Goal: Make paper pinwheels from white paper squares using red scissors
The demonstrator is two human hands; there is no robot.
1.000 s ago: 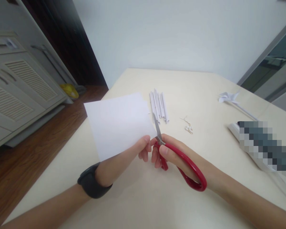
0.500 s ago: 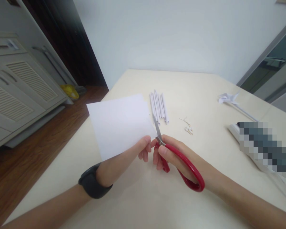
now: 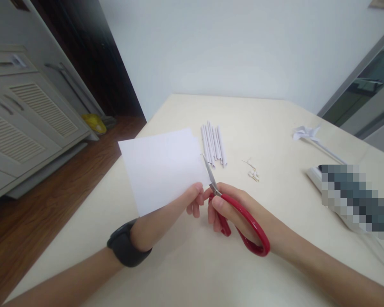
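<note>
Two holds: your left fingers [image 3: 196,188] pinch paper [image 3: 166,168] near corner, likely steadying it; your right fingers [image 3: 219,204] grip scissors [image 3: 243,210], blades [image 3: 209,172] angled along paper's right edge.

Wall [image 3: 230,47]: white, plain, softly lit. Tabletop [image 3: 185,277]: cream, smooth, set before the wall. Cabinet [image 3: 27,117]: off-white, placed at left, fitted with louvred doors and slim handles. Floor [image 3: 80,170]: reddish-brown, wood-grained — a yellow item [image 3: 94,123] is laid near the cabinet. Dark panel [image 3: 73,42]: seen between cabinet and wall. Glazed opening [image 3: 360,85]: grey-framed, seen at right.
</note>
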